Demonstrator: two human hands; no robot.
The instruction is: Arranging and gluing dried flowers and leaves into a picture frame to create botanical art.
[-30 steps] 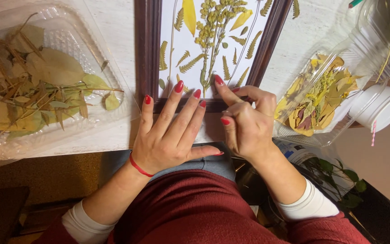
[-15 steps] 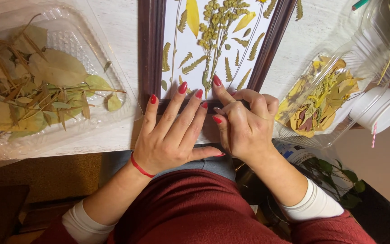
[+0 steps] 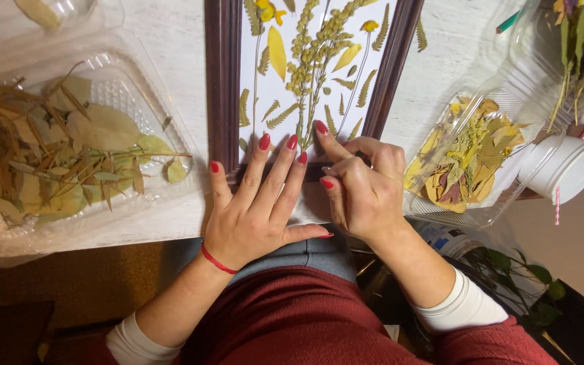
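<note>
Fingers of the left hand [image 3: 255, 209] lie spread and flat, palm down, across the near edge of the dark wooden frame [image 3: 223, 81], their red-nailed tips reaching onto the white sheet of pressed plants [image 3: 305, 74] inside it; this hand grips nothing. Just to its right, touching it, the right hand [image 3: 363, 186] is curled, forefinger stretched out to the foot of the dried stems and thumb tucked under; whether it pinches anything I cannot tell. The frame lies on a whitewashed wooden tabletop [image 3: 163, 34], its near end at the table's near edge, above the person's lap. Left of the frame, close against it, sits a clear plastic tray of dry leaves and twigs [image 3: 69, 152], overhanging the near edge. Right of the frame, a second clear tray of yellow and brown pressed leaves [image 3: 464, 159] juts past the table's right edge, with a white plastic cup [image 3: 562, 169] on its side just beyond. Bare tabletop shows in narrow strips between frame and trays, widest at the far right.
</note>
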